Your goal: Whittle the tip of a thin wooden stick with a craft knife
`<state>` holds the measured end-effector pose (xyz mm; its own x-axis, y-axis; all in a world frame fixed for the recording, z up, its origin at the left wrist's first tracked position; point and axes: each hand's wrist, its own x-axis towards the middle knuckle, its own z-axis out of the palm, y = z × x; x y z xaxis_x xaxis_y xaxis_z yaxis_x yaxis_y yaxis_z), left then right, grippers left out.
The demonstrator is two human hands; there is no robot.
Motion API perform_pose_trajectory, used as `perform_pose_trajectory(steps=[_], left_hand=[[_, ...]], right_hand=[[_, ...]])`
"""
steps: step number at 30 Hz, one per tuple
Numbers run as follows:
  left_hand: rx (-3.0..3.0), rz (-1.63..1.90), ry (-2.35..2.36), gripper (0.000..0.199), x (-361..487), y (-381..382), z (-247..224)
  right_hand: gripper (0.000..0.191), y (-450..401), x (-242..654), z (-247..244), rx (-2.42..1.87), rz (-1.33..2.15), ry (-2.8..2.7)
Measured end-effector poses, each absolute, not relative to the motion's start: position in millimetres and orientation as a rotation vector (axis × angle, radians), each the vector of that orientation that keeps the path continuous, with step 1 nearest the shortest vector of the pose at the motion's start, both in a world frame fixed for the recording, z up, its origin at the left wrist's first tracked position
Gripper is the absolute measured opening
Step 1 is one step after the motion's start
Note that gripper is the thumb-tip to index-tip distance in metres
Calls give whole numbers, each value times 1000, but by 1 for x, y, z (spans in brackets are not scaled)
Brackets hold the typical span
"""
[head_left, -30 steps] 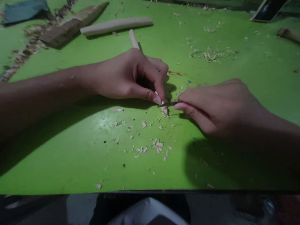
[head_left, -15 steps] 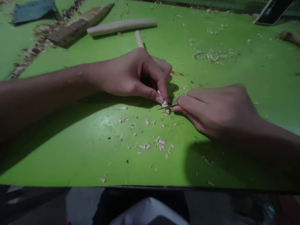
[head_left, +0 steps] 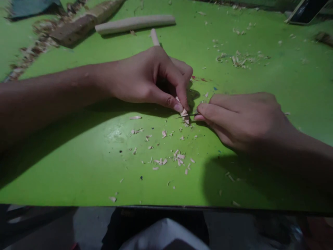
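Note:
My left hand (head_left: 158, 80) is closed around a slim, pale wooden stick (head_left: 154, 37). Its far end sticks out behind the knuckles, while the near tip shows below my thumb, close to the green tabletop (head_left: 78, 177). In my right hand (head_left: 241, 118) a small knife is pinched, most of its handle hidden by the fingers. The thin dark knife blade (head_left: 191, 115) lies across the stick near its tip. Small wood chips (head_left: 179, 157) are scattered in front of both hands.
Behind my left hand lie a pale wooden rod (head_left: 135, 23) and a thicker, roughly cut wood piece (head_left: 75, 29). Brown shavings (head_left: 33, 48) and a dark cloth-like piece (head_left: 33, 8) are at the far left. A dark framed object (head_left: 307, 12) stands at the back right.
The view has shifted slightly, so the tabletop things sit a little higher. Both hands keep their grips, and the blade remains across the stick near its tip.

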<state>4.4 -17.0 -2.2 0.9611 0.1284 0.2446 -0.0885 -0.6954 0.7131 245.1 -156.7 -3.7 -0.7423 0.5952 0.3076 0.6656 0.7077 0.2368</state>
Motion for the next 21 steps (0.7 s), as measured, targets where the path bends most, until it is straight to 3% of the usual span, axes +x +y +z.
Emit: perform_pose_trajectory(steps=[13, 21], left_hand=[[2263, 357, 21, 10, 5, -18, -2], [2290, 352, 11, 17, 5, -18, 1]], right_hand=[[34, -157, 235, 4, -985, -681, -2852], [43, -155, 237, 8, -1006, -569, -2904]])
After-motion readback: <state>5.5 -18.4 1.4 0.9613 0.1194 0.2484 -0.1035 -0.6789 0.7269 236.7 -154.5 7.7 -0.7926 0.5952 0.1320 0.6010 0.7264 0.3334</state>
